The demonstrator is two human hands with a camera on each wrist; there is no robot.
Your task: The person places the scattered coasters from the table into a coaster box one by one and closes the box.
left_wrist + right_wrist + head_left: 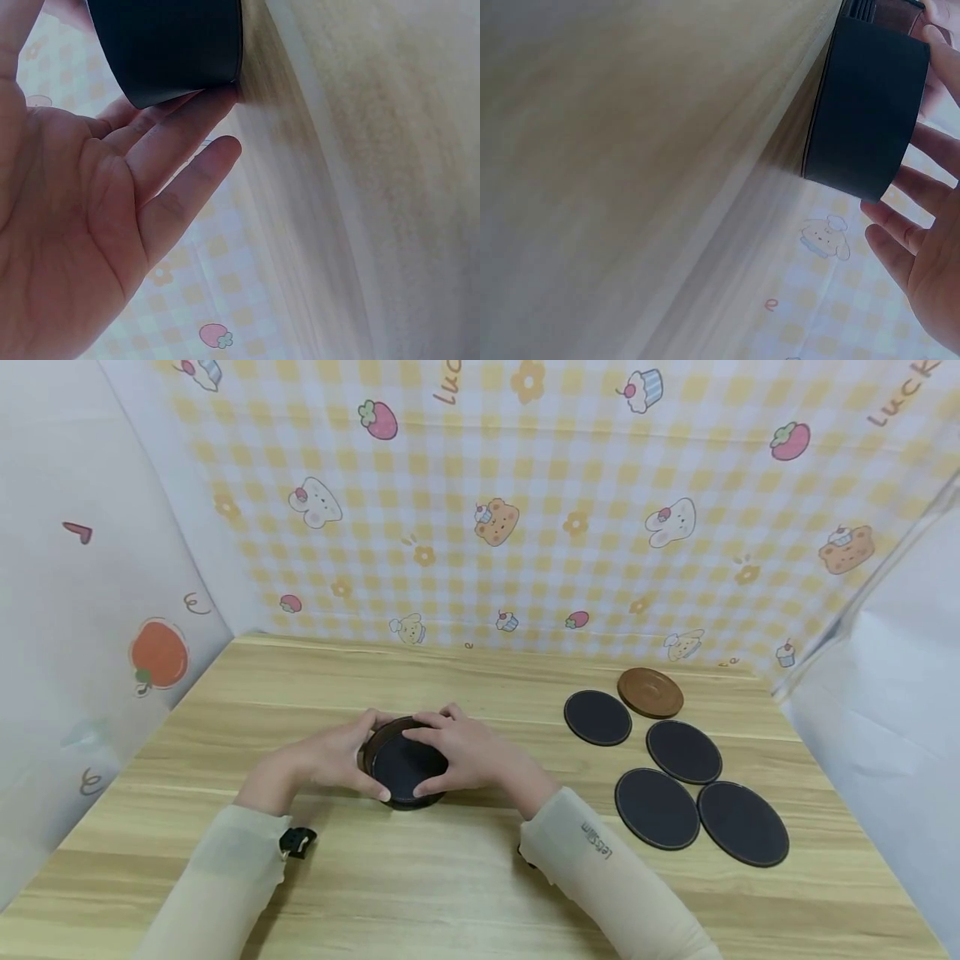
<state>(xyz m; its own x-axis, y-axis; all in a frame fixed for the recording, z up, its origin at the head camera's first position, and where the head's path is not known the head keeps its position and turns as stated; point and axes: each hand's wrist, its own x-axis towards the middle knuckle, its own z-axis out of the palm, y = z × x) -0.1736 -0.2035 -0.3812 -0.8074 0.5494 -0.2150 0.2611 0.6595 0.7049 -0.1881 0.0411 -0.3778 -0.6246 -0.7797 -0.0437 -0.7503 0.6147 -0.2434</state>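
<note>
A round black coaster holder (414,803) with a brown inner wall rests on the wooden table, left of the middle. A black coaster (405,767) lies flat inside it. My left hand (333,758) grips the holder's left side, thumb at the near rim and fingers around the far side. From the right, my right hand (474,756) holds it too, its thumb at the near rim and fingers over the far edge. Up close, the holder's smooth black wall (172,52) shows in the left wrist view. Stacked coaster edges (862,10) appear in a gap of the wall in the right wrist view.
Several round black coasters (657,808) lie apart on the right of the table (480,877). Behind them is a brown disc (650,692) with a ring pressed in its middle. A checked cloth (450,527) hangs along the back edge, with pale sheets at both sides.
</note>
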